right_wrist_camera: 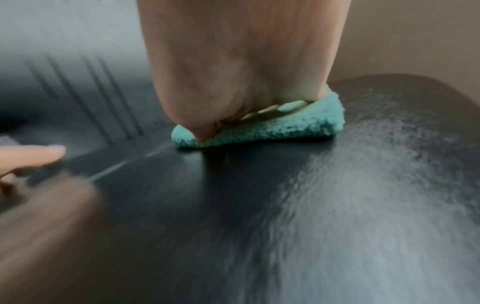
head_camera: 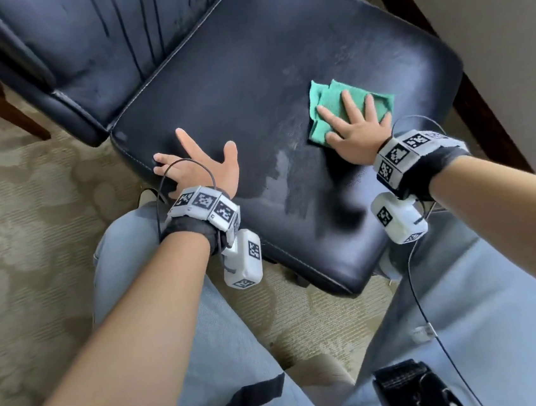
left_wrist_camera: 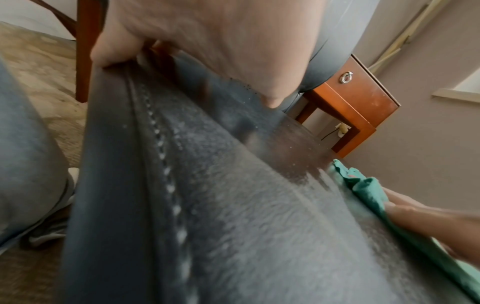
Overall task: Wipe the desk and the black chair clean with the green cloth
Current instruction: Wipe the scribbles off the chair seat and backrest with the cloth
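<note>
- The right hand (head_camera: pixel 356 127) lies flat with fingers spread and straight on the cloth (head_camera: pixel 345 105), pressing it onto the seat (head_camera: pixel 247 82); nothing is curled round it.
- The cloth is folded and rumpled, on the right part of the seat, well in from the right edge and short of the backrest (head_camera: pixel 95 55).
- The left hand (head_camera: pixel 196 164) rests open on the seat's left front part, thumb spread toward the middle; the outer fingers reach the stitched left edge. It holds nothing.
- Both forearms reach forward from the person's legs in pale jeans (head_camera: pixel 208 341), which stand either side of the seat's near corner.
- Bare seat lies between the two hands and beyond the cloth toward the backrest. A dull greyish film covers much of the seat, with a darker, shinier patch near the right wrist.
- Carpet (head_camera: pixel 31 227) lies left of the chair; a dark wooden leg (head_camera: pixel 442 52) runs along the right side, close to the seat's edge.
- The left wrist view shows the left fingers over the seat's stitched seam, and, past the chair, a wooden desk (left_wrist_camera: pixel 363 98) with a ring pull on its drawer; the cloth (left_wrist_camera: pixel 369 191) shows at the right with fingers on it.
- The right wrist view shows the cloth's (right_wrist_camera: pixel 259 127) thick folded edge squashed under the palm, and a left fingertip at the left margin; much of it is blurred.
</note>
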